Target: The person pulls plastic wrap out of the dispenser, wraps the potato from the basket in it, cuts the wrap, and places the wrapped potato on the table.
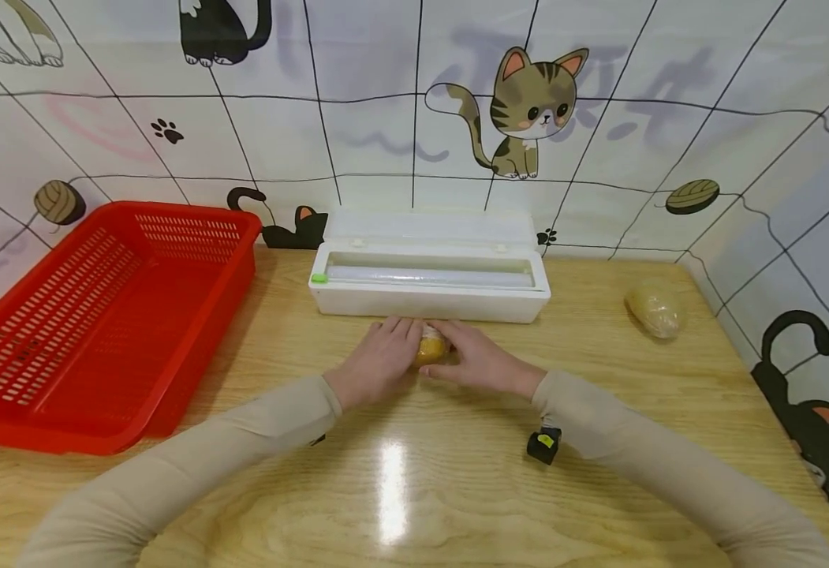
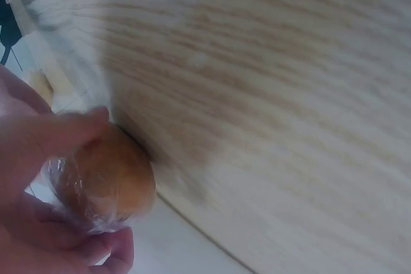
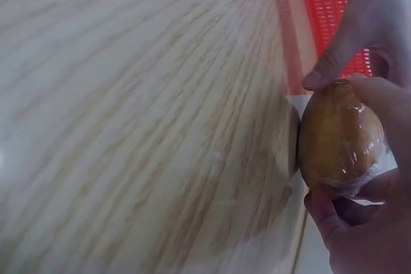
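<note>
Both hands hold a rounded yellow-brown fruit or vegetable (image 1: 431, 345) wrapped in clear cling film, just in front of the white film box. My left hand (image 1: 386, 353) grips its left side; the left wrist view shows fingers on opposite sides of the wrapped piece (image 2: 112, 178). From the right, my right hand (image 1: 481, 359) spans it between thumb and fingers. Film wrinkles and shines on its surface (image 3: 343, 136) in the right wrist view, close over the wooden table. The white cling film box (image 1: 428, 304) has its lid raised, with a film roll (image 1: 428, 276) inside.
A red plastic basket (image 1: 166, 394) with slotted sides stands at the left of the wooden table (image 1: 471, 505). Another film-wrapped yellowish piece (image 1: 657, 309) lies at the back right. A cat-patterned wall covering (image 1: 379, 142) rises behind the table and along its right side.
</note>
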Demonstrator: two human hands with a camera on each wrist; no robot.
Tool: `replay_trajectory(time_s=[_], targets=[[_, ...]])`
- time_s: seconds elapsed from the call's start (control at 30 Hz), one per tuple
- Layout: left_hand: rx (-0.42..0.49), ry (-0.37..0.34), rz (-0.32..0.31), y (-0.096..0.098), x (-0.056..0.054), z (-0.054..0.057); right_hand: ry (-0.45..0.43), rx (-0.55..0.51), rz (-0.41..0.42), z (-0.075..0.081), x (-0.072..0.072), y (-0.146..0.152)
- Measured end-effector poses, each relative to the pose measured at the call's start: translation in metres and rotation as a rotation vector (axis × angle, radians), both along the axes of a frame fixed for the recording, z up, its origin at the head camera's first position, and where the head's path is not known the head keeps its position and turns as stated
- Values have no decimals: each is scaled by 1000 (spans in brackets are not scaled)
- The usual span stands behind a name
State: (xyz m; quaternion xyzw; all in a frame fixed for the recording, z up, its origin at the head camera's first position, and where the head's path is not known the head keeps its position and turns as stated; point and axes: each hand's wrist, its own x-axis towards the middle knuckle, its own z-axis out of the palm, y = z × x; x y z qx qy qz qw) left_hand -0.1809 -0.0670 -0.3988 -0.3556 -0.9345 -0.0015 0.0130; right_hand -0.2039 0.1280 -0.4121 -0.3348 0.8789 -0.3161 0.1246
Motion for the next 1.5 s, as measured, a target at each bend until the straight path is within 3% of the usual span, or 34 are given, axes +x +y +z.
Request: replay_trajectory(time_s=[0.37, 0.67, 0.87, 1.1, 1.2, 1.3, 1.5], targets=[[26, -69, 12, 4, -1, -7, 26, -27, 5, 0, 0, 1], [27, 18, -74, 6, -9, -8, 18, -41, 5, -3, 2, 1], [103, -36, -119, 5, -12, -13, 79, 0, 3, -3, 7, -2], [113, -80, -134, 6, -15, -15, 76, 51, -75, 1, 10, -5], [116, -132, -139, 8, -22, -14, 92, 66, -150, 2, 13, -4], [160, -237, -162, 8, -31, -11, 90, 56, -215, 4, 15, -3], [502, -636, -193, -1, -42, 0, -11, -10, -162, 17, 14, 5]])
